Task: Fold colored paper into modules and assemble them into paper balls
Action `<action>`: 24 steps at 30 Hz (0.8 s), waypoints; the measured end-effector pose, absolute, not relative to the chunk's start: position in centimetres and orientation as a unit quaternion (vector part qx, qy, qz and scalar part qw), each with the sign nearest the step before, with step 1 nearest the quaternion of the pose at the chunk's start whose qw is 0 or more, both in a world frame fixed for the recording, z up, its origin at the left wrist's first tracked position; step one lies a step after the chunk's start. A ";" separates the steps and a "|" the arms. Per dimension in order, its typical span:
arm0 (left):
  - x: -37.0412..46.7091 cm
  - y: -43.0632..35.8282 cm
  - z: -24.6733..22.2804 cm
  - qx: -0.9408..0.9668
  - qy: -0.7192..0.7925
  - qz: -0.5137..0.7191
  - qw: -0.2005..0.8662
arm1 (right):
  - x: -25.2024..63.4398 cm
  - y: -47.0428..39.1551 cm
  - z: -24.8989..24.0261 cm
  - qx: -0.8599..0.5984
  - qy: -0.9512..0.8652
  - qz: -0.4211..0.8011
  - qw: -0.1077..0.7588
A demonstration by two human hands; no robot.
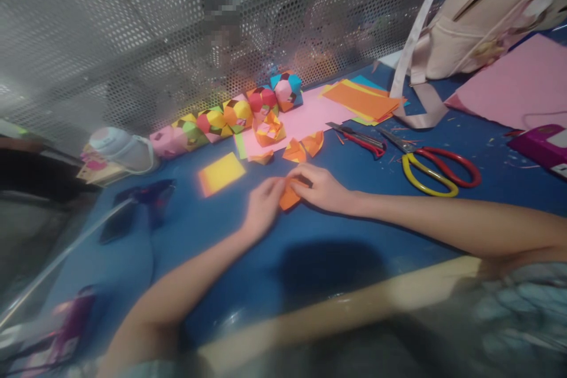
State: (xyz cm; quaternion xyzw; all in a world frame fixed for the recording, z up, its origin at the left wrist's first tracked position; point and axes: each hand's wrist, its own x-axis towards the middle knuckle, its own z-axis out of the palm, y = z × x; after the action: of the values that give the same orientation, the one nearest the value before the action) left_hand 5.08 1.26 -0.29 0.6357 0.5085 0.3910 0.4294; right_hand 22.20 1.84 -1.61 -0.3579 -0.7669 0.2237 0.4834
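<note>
Between my two hands is a small folded piece of orange paper (290, 196), held just over the blue table. My left hand (264, 204) pinches its left edge. The fingers of my right hand (321, 188) close on its upper right side and hide part of it. Just beyond my hands lie folded orange paper units (295, 150) and a partly joined orange and yellow piece (269, 129). A stack of yellow paper (222, 173) rests to the left of my left hand.
A row of finished paper balls (238, 113) stands along the perforated metal screen (177, 23). Scissors (432, 171), a red cutter (361, 140) and orange sheets (363, 100) lie to the right. A white bottle (121, 147) and a dark phone (119, 215) are at left; a pale bag (460, 41) sits back right.
</note>
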 end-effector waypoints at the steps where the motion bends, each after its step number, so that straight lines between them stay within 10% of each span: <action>1: 5.1 1.3 -0.3 0.638 0.508 0.391 0.427 | 22.2 1.8 -1.6 -0.356 -0.767 0.225 0.484; 24: 5.1 1.4 -0.1 0.606 0.512 0.421 0.439 | 22.2 1.7 -1.0 -0.405 -0.737 0.319 0.437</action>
State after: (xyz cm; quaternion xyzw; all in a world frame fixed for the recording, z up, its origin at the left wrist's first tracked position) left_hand 5.12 1.44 -0.07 0.6060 0.5124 0.4215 0.4387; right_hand 22.16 1.69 -1.00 -0.4054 -0.7368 0.3190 0.4370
